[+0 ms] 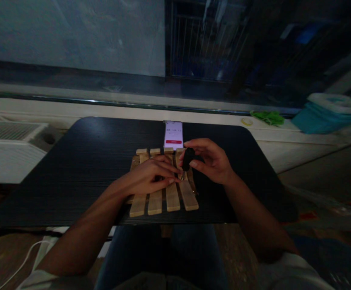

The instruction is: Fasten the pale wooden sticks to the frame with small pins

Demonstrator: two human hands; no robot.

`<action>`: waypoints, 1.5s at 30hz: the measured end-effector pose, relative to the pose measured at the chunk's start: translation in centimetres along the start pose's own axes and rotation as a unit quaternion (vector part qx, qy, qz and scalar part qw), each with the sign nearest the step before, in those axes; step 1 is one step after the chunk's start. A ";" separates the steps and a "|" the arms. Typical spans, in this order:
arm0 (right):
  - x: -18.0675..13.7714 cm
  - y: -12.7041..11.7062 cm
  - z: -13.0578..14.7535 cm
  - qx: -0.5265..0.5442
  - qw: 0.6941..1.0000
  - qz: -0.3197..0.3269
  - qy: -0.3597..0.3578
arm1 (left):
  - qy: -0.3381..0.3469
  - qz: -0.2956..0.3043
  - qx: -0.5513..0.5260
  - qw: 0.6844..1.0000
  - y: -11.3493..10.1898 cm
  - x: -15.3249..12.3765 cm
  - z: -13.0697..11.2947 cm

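A small wooden slatted frame (166, 197) lies on the dark table (81, 169) in front of me. My left hand (149, 177) rests flat on its slats, fingers together and stretched toward the right. My right hand (210, 161) is closed around a short black-handled tool (187, 158), apparently a stubby screwdriver, whose metal tip points down at a slat beside my left fingertips. Behind the frame a phone (173, 135) lies with its screen lit, showing a timer and a red button.
A white windowsill runs behind the table, with a green cloth (267, 117), a tape roll (247, 121) and a teal bin (326, 117) at the right. A white radiator cover (9, 145) sits at left. A white cable (27, 257) hangs near my left knee.
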State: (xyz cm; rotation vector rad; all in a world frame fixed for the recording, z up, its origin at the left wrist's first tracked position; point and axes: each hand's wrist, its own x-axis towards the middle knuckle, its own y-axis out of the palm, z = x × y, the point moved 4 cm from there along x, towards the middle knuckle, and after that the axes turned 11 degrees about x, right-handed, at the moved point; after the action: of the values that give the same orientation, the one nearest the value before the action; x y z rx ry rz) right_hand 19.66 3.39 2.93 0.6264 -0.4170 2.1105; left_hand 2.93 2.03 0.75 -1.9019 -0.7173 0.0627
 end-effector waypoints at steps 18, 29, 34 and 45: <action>-0.1 -0.5 -0.1 -0.070 0.997 -0.029 -0.018 | -0.008 0.006 0.001 1.000 0.0 -0.1 0.1; 0.3 -0.3 0.2 -0.084 0.995 0.018 -0.054 | -0.004 0.002 0.000 1.000 -0.1 0.0 -0.1; 0.0 -0.1 0.3 -0.064 0.996 0.047 -0.034 | -0.005 0.004 -0.003 1.000 0.0 0.0 0.0; -0.1 -0.1 -0.2 -0.043 0.999 0.010 -0.012 | 0.003 0.000 0.006 1.000 0.0 0.0 0.0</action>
State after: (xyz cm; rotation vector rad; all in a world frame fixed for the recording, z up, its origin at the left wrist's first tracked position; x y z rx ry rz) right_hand 19.73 3.43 2.68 0.6003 -0.5259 2.0942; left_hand 2.93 2.04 0.74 -1.8895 -0.7107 0.0610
